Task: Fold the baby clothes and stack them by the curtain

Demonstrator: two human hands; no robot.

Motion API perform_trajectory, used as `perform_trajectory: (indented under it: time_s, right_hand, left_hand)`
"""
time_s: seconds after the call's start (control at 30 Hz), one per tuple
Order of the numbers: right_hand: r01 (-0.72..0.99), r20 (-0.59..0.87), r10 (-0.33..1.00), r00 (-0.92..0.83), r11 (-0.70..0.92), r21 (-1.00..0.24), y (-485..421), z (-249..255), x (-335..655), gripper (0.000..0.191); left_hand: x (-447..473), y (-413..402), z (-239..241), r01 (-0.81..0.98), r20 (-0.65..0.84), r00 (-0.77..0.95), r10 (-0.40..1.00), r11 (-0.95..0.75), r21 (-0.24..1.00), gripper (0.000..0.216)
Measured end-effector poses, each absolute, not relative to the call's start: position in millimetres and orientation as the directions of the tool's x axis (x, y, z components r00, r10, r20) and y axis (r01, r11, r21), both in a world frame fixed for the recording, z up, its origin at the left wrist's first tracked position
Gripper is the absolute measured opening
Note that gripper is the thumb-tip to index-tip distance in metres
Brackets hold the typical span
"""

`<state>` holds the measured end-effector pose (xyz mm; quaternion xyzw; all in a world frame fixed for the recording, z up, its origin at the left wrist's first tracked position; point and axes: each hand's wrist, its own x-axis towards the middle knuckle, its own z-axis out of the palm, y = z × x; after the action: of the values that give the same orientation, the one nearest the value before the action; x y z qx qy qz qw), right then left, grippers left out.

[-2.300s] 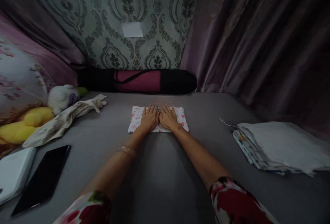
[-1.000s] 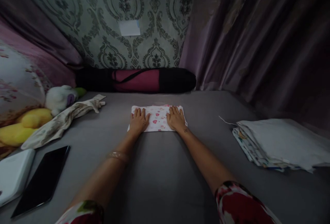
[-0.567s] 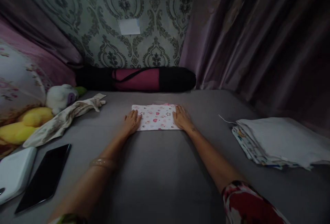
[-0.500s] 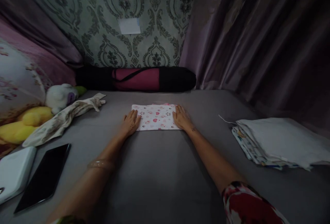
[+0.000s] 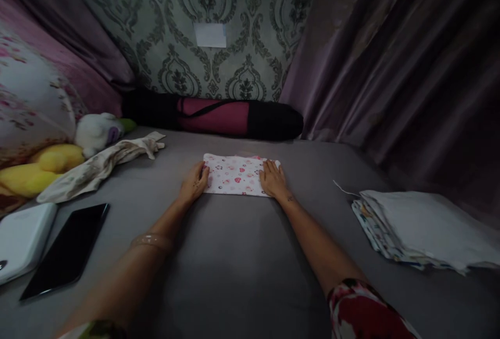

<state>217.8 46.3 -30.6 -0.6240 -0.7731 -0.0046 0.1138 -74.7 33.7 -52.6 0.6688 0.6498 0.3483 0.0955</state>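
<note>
A folded white cloth point(image 5: 230, 176) printed with pink hearts and small figures lies flat on the grey bed sheet in front of me. At its left edge rests my left hand point(image 5: 194, 183), turned partly on its side, with the thumb apart from the fingers and touching the border. My right hand point(image 5: 274, 178) lies flat over the cloth's right end, fingers stretched out and pointing away from me. A bit of pink fabric shows behind the cloth's far edge.
To the right sits a stack of folded cloths point(image 5: 425, 227). On the left are a black phone or tablet point(image 5: 68, 250), a white device point(image 5: 25, 240), a crumpled patterned garment point(image 5: 103, 167) and plush toys point(image 5: 96, 133). A black and maroon long bag point(image 5: 214, 115) lies along the wall.
My left hand has shifted from lying on the cloth's left end to its outer edge. The right hand stays on the right end, slightly further in. The camera view has turned a little.
</note>
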Motion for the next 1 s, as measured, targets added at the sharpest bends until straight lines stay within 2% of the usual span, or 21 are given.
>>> perform_trajectory:
  time_s: [0.17, 0.33, 0.67, 1.0]
  right_hand:
    - [0.97, 0.156, 0.971, -0.18, 0.201, -0.136, 46.2, -27.5, 216.1, 0.056]
    - [0.967, 0.222, 0.957, -0.186, 0.219, -0.133, 46.4, -22.7, 193.5, 0.055]
    - [0.963, 0.153, 0.968, -0.198, 0.221, -0.153, 45.6, -26.5, 177.6, 0.055]
    - [0.935, 0.213, 0.944, -0.252, 0.295, -0.198, 43.2, -33.2, 144.7, 0.054]
  left_hand:
    - [-73.0, 33.0, -50.6, 0.805, 0.326, -0.113, 0.938, -0.106, 0.584, 0.05]
    - [-72.4, 31.5, -47.6, 0.822, 0.305, -0.088, 0.948, -0.104, 0.56, 0.049]
    - [-71.8, 27.7, -47.3, 0.853, 0.299, -0.072, 0.951, -0.097, 0.513, 0.049]
    - [-72.6, 29.8, -46.6, 0.85, 0.29, -0.064, 0.955, -0.1, 0.518, 0.047]
